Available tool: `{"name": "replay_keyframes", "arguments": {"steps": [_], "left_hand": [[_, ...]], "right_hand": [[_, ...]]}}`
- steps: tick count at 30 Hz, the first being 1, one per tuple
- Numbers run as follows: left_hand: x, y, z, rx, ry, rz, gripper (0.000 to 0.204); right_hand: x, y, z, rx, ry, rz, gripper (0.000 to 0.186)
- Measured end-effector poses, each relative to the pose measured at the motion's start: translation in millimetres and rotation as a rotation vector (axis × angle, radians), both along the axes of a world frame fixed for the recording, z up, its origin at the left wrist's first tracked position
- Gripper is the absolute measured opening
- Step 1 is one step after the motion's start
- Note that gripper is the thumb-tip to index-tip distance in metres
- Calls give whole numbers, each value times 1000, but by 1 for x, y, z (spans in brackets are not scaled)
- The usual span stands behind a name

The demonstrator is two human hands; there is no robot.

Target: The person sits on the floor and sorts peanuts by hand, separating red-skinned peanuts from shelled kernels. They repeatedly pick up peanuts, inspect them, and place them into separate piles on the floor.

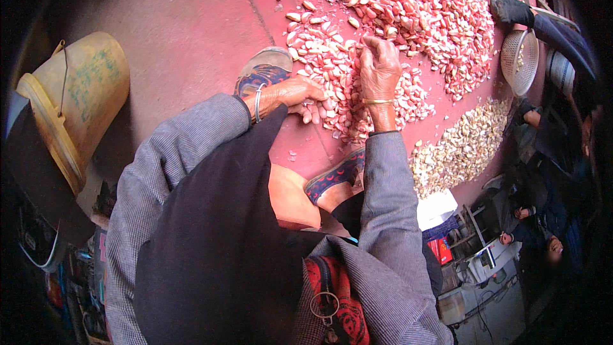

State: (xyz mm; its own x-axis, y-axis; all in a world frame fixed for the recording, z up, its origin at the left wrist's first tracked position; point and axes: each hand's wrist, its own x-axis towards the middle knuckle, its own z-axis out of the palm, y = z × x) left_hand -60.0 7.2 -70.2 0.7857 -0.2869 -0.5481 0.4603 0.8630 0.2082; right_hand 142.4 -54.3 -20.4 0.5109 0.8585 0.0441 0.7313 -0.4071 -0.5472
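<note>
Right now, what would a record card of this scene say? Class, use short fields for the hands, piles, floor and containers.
Left hand: at the reddish cloves, silver-coloured bracelet on the wrist; grip unclear
Right hand: over the same kind of cloves, gold-coloured bangle on the wrist; cannot tell whether it holds one
Pale pile: small whitish pieces, to the right
Floor: red, beneath the cloves and pale pile
Yellow bucket: left side, with handle
White perforated basket: upper right

Red floor (pixel 185 19) is lying under soft light, 1 dark seam (pixel 255 6) crossing it; grey furniture (pixel 495 310) is standing at lower right.
</note>
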Motion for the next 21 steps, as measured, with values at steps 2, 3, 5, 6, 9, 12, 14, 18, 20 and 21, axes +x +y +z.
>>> {"name": "replay_keyframes", "arguments": {"steps": [2,3,5,6,9,12,14,18,20,21], "left_hand": [[-1,0,1,2,-2,-4,30],[-1,1,1,11,-1,-12,30],[-1,2,2,7,-2,-16,30],[-1,2,2,-4,-3,-13,30],[0,2,2,-4,10,-22,30],[0,2,3,10,23,-28,28],[0,3,4,11,9,-7,28],[6,15,9,54,-56,76,33],[14,25,13,98,-83,140,33],[19,28,17,84,-89,209,33]], "right_hand": [[4,-5,-3,-12,-25,-19,16],[6,-10,-3,-6,52,-94,15],[6,-22,0,-17,205,-264,15],[6,-24,1,-48,126,-235,15],[4,-22,2,-14,154,-128,11],[4,-7,-1,-113,90,-62,12],[3,-3,-2,-159,73,-55,13],[5,1,-8,-186,74,-42,13],[5,1,-7,-152,69,-37,12],[4,0,-4,-125,65,-45,11]]}}
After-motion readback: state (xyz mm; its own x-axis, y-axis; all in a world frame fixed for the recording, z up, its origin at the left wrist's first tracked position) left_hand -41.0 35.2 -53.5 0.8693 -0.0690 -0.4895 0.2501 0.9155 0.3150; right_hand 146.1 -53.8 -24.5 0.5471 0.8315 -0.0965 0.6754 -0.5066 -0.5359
